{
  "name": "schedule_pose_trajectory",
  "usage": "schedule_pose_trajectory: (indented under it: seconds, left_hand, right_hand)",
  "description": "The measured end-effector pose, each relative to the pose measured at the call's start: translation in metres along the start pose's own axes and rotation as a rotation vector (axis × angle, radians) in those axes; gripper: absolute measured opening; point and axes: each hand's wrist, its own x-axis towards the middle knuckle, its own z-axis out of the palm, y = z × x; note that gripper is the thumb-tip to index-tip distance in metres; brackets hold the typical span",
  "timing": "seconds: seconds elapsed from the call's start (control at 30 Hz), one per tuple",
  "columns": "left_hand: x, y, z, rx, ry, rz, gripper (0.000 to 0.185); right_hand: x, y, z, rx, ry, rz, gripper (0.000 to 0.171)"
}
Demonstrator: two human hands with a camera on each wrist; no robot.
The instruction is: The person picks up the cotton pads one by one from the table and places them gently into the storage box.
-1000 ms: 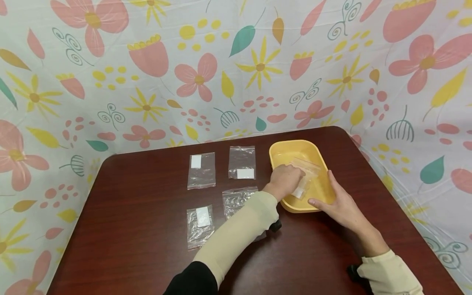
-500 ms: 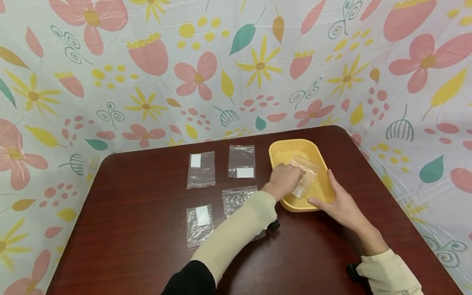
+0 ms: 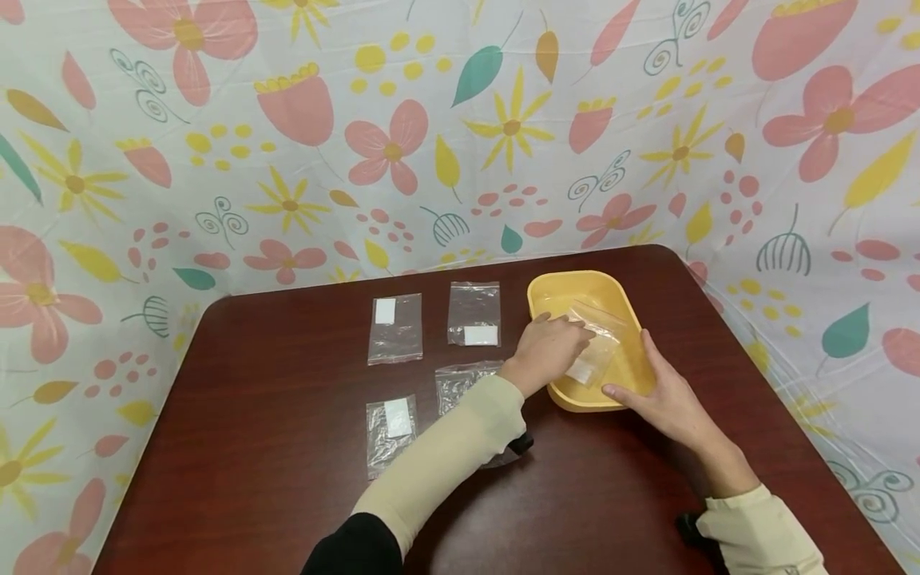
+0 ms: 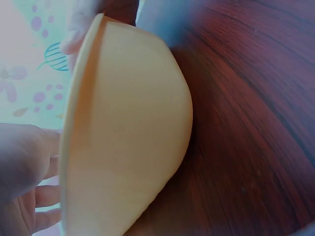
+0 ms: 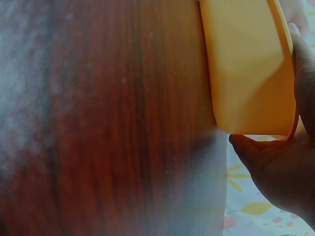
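Note:
In the head view, a yellow plastic tray [image 3: 561,297] stands at the right of the table. Inside it lies a clear zip bag [image 3: 602,347] with a white label. Over the tray's left side is my left hand [image 3: 549,351], its fingers loosely extended above the bag; whether they touch it is hard to tell. My right hand [image 3: 668,399] grips the tray's near right corner, thumb at the near rim and fingers along the right side. The left wrist view shows the tray's outer wall [image 4: 133,108] beside the left hand [image 4: 24,172].
Several clear zip bags lie left of the tray: one at back left [image 3: 395,329], one at back right [image 3: 474,313], one at front left [image 3: 391,435]. A crumpled bag [image 3: 456,383] is partly under the left forearm. A floral cloth [image 3: 388,152] hangs behind the dark wooden table [image 3: 251,431].
The left hand's fingers have loosened and spread, and the hand has drawn back slightly to the left from the bag in the tray. The right hand stays on the tray.

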Motion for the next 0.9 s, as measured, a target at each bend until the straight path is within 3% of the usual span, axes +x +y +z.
schedule_pose_trajectory:
  seconds: [0.27,0.63,0.9]
  left_hand:
    - [-0.036,-0.024,-0.011,-0.022,0.125,0.022,0.033]
    - [-0.120,-0.084,0.003,-0.183,0.327,-0.063,0.031]
    - [-0.183,-0.115,0.008,-0.203,0.392,-0.142,0.033]
  right_hand:
    - [0.001,0.000,-0.001,-0.006,-0.004,0.011,0.114]
    - [-0.001,0.001,0.000,-0.033,-0.016,0.035,0.115]
    - [0.000,-0.001,-0.001,-0.015,-0.031,0.042,0.115]
